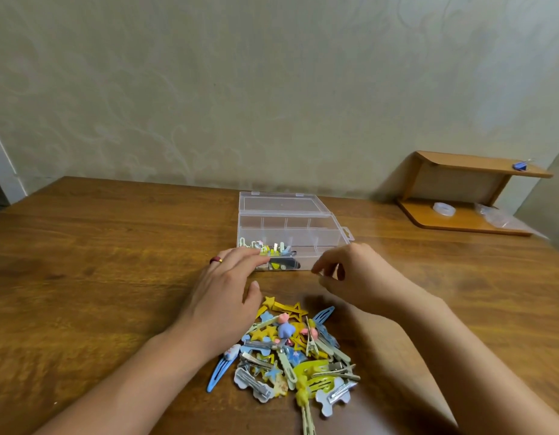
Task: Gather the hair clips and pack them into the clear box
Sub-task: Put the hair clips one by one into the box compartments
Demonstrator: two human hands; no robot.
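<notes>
My left hand [228, 296] rests spread against the clear box [290, 237], steadying it; my right hand [353, 277] hovers, fingers loosely curled, apparently empty. The hair clips [297, 353] are heaped on the tabletop [99, 277] just behind both wrists, box straight ahead.

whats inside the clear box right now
The clear box holds a few hair clips in its front left compartments; the others look empty. The left hand covers the front left corner, so anything there is hidden.
</notes>
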